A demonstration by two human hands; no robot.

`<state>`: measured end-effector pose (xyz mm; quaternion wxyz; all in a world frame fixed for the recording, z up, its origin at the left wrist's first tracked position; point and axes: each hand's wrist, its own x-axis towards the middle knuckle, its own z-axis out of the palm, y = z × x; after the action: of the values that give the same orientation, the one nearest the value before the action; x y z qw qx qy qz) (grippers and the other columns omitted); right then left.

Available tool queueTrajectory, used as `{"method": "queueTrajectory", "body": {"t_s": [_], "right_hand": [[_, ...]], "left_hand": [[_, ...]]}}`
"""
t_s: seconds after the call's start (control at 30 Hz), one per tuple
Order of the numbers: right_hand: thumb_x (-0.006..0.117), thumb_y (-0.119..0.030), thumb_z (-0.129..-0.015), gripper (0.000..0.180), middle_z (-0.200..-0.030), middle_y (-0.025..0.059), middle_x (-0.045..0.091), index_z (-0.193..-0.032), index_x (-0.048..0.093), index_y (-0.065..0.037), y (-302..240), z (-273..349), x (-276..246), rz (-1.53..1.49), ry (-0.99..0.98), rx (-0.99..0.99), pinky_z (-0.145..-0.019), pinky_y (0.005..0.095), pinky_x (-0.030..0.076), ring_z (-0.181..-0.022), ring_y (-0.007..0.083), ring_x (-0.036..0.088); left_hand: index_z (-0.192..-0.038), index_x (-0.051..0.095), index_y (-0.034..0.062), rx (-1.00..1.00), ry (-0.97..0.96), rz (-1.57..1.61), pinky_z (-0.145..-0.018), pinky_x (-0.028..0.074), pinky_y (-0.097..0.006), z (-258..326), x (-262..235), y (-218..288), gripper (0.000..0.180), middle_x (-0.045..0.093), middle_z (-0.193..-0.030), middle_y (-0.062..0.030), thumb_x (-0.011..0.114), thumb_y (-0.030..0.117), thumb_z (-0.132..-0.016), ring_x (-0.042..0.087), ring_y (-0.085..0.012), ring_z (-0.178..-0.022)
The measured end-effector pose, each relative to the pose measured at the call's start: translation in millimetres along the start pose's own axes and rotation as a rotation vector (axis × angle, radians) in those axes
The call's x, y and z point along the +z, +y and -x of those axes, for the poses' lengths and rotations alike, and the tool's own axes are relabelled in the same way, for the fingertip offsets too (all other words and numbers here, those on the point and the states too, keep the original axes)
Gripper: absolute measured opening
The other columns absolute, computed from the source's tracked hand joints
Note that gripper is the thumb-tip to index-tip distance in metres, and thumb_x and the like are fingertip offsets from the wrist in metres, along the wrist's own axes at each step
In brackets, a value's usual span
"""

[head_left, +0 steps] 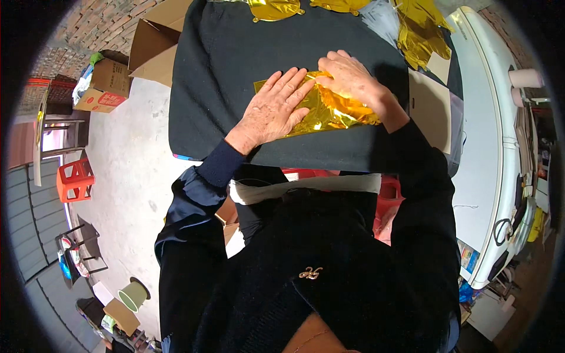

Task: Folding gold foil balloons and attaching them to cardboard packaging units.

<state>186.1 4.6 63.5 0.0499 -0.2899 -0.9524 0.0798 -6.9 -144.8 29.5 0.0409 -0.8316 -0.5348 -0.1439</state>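
Observation:
A shiny gold foil balloon (338, 115), flat and uninflated by its look, lies on the black cloth of the table in front of me. Its left part is smooth; the right part is creased and bunched. My left hand (273, 107) rests flat on the smooth part, fingers stretched out and a little apart. Over the upper right of the foil, my right hand (351, 80) has its fingers curled against the foil. The undersides of those fingers are hidden.
More gold foil pieces (275, 8) lie along the table's far edge, beside clear plastic bags (381, 20). A pale board (429, 112) sits at the right edge. Further right stands a white cabinet-like surface (479, 135). Cardboard boxes (154, 52) and a red stool (75, 180) are at left.

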Motion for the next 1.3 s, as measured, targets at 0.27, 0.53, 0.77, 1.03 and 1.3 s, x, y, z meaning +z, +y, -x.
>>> {"method": "queueTrajectory", "body": {"t_s": [0.27,0.53,0.77,1.03,1.3], "right_hand": [[0.067,-0.05,-0.093,0.054,-0.1,0.0237,0.073,-0.107,0.07,0.003,10,-9,-16,-0.318,-0.31,0.163,-0.079,0.0449,0.055,-0.093,0.0354,0.072],[0.067,-0.048,-0.097,0.051,-0.077,0.0082,0.07,-0.086,0.074,0.002,38,5,0,-0.796,-0.479,0.396,-0.063,0.0355,0.05,-0.069,0.0138,0.063],[0.071,-0.036,-0.098,0.039,-0.078,0.0054,0.069,-0.088,0.071,0.001,34,11,-5,-0.684,-0.449,0.365,-0.063,0.0322,0.05,-0.071,0.0111,0.062],[0.071,-0.04,-0.092,0.038,-0.085,0.016,0.073,-0.096,0.072,-0.003,20,17,-13,-0.312,-0.317,0.242,-0.076,0.0411,0.053,-0.083,0.0299,0.071],[0.065,-0.045,-0.095,0.036,-0.091,0.0119,0.074,-0.094,0.072,-0.009,-1,17,-18,-0.162,-0.283,0.266,-0.08,0.0455,0.054,-0.091,0.0338,0.071]], "left_hand": [[-0.16,0.033,0.0136,0.116,-0.057,0.062,-0.128,0.019,-0.047,1,-6,-4,0.061,0.032,-0.165,-0.0145,0.035,0.046,-0.109,0.029,-0.0309,-0.153],[-0.16,0.035,0.0141,0.194,-0.096,0.09,-0.128,0.02,-0.047,-2,-7,-10,0.061,0.03,-0.166,-0.0131,0.037,0.047,-0.109,0.028,-0.0302,-0.154],[-0.159,0.037,0.0143,0.216,-0.124,0.101,-0.127,0.021,-0.048,-1,-10,-12,0.06,0.03,-0.167,-0.0125,0.04,0.046,-0.108,0.028,-0.0303,-0.154],[-0.159,0.036,0.0152,0.232,-0.138,0.14,-0.128,0.019,-0.049,-1,-11,-12,0.059,0.029,-0.167,-0.0114,0.039,0.044,-0.108,0.027,-0.0296,-0.154],[-0.159,0.037,0.0155,0.239,-0.134,0.15,-0.127,0.021,-0.049,-2,-10,-13,0.059,0.03,-0.167,-0.0107,0.044,0.042,-0.107,0.028,-0.0287,-0.154]]}}
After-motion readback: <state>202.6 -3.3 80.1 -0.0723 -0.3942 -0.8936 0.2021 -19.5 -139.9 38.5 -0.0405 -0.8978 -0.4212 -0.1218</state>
